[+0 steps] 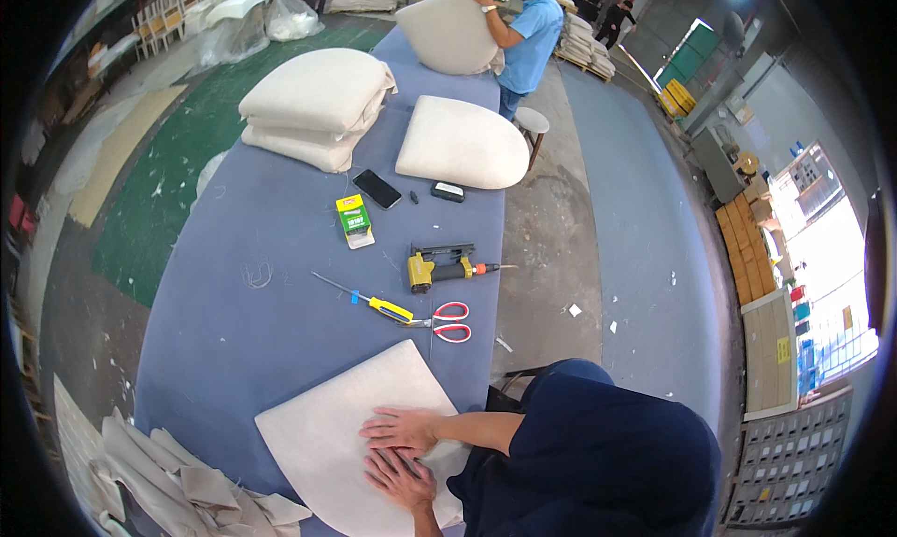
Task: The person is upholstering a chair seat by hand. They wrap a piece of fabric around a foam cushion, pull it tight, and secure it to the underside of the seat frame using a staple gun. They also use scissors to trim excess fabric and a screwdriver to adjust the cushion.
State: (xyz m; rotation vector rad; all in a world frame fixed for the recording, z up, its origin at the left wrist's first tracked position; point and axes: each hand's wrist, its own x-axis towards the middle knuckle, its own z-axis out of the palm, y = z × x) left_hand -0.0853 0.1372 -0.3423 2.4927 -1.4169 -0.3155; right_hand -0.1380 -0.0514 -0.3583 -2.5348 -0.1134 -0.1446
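Both hands lie flat on a cream fabric-covered cushion with a squared far end, at the near edge of the blue-grey table. My right hand, the farther one, presses across its middle with fingers stretched out. Just nearer, my left hand rests on the same fabric, fingers spread, close to or touching the right. Beyond the cushion lie red-and-white-handled scissors and a yellow-handled screwdriver. Past these is a gold-and-black staple gun with a hose fitting.
A yellow-green box, a black phone and a small black device lie farther up the table. Cushions are stacked beyond, beside a single cushion. Loose beige fabric sits lower left. A co-worker holds another cushion.
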